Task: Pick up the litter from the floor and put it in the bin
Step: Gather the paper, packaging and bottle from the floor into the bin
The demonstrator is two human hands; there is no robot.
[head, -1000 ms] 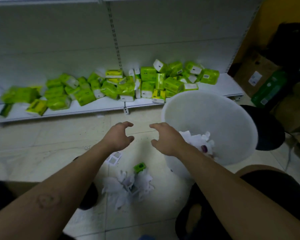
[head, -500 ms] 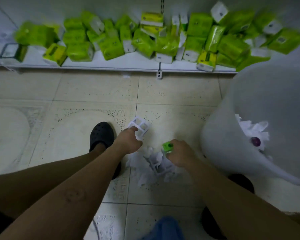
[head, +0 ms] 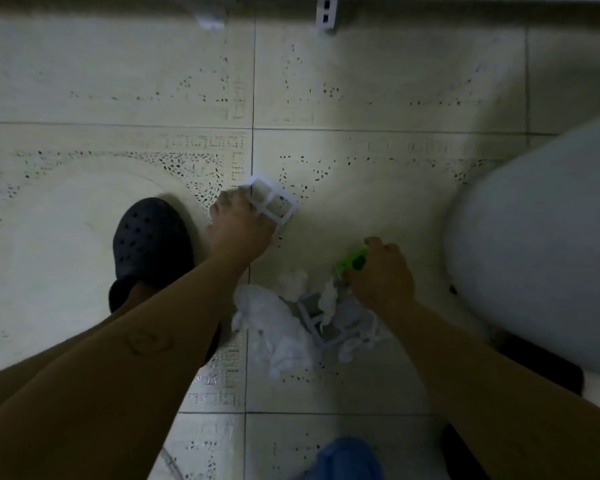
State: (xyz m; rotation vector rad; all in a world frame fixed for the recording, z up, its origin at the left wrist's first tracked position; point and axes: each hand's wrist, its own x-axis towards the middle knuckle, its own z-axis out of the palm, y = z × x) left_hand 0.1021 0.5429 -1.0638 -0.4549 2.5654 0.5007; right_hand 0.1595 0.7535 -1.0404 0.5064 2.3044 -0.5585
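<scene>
Head view. Left hand (head: 238, 233) grip: fingers curled down over the near edge of a white grid piece (head: 273, 204) that lies flat on the floor (head: 84, 81); contact is clear, but whether the piece is pinched or only pressed cannot be told. Right hand (head: 381, 273) grip: fingers closed around a small green item (head: 352, 261) at the far edge of the litter pile.

Change over the last second: both hands were raised and spread, empty, beside the bin; half a second back they had dropped to the floor and were reaching the same two pieces. Now the camera is lower and closer, the shelf is nearly out of frame, and both hands sit on their targets. Judgement: the reach is done and the grasp is under way; no lift yet, since the grid piece looks level with the tile.

Litter left on the floor: crumpled white paper (head: 274, 327) and a second white frame (head: 326, 327), touching each other, between the two forearms. The bin (head: 541, 244) stands just to the right of the right hand, only its pale wall in view, the opening not visible here. A dark clog (head: 149, 244) is just left of the left hand.

Judgement: task well short of done; at least one more pass is needed for the pile.
</scene>
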